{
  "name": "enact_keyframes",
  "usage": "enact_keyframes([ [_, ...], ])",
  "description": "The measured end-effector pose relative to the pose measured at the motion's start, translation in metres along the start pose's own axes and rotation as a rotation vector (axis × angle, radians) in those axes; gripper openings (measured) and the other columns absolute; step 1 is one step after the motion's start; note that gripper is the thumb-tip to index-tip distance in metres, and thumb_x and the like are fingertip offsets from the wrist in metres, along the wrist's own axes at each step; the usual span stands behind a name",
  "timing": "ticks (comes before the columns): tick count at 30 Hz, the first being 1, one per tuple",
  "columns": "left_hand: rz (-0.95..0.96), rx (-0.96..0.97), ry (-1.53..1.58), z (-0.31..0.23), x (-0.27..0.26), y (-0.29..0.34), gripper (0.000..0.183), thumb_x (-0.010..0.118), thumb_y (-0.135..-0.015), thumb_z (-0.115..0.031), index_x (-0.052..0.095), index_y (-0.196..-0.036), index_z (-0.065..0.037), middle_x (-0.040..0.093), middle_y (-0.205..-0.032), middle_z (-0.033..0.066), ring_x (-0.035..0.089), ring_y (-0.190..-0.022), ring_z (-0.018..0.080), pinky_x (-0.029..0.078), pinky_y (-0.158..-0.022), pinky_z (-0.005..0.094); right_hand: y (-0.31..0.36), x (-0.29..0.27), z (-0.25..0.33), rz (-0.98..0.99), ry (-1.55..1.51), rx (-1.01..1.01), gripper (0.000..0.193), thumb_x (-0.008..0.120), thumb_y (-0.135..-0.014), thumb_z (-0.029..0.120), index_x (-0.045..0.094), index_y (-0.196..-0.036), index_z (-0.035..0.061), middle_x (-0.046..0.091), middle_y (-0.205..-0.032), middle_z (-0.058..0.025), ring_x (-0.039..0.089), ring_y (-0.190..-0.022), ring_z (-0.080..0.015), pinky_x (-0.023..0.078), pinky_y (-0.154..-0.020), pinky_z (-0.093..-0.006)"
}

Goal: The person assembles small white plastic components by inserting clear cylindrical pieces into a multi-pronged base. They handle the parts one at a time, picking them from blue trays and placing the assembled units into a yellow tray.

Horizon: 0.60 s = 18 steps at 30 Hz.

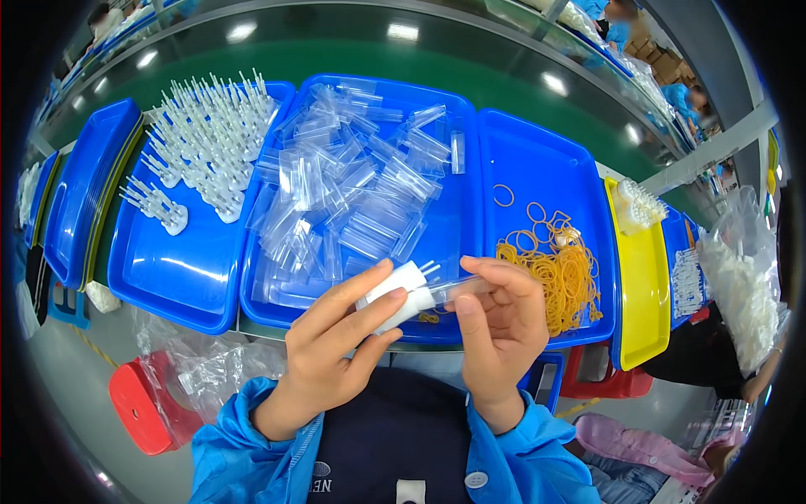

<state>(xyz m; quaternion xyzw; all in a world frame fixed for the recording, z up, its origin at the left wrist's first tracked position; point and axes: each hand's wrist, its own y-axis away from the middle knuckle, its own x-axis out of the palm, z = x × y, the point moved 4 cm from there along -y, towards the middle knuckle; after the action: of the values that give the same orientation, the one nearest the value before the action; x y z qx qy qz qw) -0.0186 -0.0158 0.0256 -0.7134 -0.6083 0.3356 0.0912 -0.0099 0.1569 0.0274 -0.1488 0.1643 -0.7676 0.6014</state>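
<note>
My left hand (340, 336) pinches two white cylindrical pieces (405, 312) side by side between its fingers. Thin pale prongs stick out of the upper one toward the right. My right hand (504, 323) has thumb and fingers closed on a clear plastic sleeve (457, 289), whose left end meets the lower white piece; how far it overlaps is hard to see. Both hands are over the front edge of the middle blue tray (462, 214), which holds a heap of clear plastic sleeves (336, 185).
White pronged pieces (206, 134) stand in the left blue tray (159, 273). Yellowish rubber bands (558, 281) lie in the right blue tray (537, 147). Farther right are a yellow tray (642, 311) and a bag of white parts (743, 290). A red stool (143, 407) stands lower left.
</note>
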Motion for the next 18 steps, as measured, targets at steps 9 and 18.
enact_keyframes([
  [9,-0.081,0.069,-0.062,0.000,0.000,0.004,0.048,0.079,-0.066,0.002,0.066,-0.112,0.003,0.062,-0.121,0.0255,0.066,-0.104,0.0361,0.056,-0.083,0.0368,0.000,0.012,0.005,0.075,0.365,-0.100,0.080,0.087,-0.064,0.019,0.047,-0.131,0.0002,0.034,-0.130,-0.0157,0.046,-0.109,-0.0248,0.043,-0.090,-0.0364],
  [18,-0.201,0.159,-0.082,0.002,0.000,0.008,0.052,0.083,-0.066,0.000,0.061,-0.113,0.008,0.065,-0.113,0.0281,0.069,-0.099,0.0365,0.057,-0.082,0.0373,0.005,0.035,0.013,0.100,0.790,-0.324,0.078,0.084,-0.058,0.033,0.055,-0.124,0.0035,0.045,-0.098,-0.0084,0.046,-0.095,-0.0259,0.030,-0.084,-0.0398],
])
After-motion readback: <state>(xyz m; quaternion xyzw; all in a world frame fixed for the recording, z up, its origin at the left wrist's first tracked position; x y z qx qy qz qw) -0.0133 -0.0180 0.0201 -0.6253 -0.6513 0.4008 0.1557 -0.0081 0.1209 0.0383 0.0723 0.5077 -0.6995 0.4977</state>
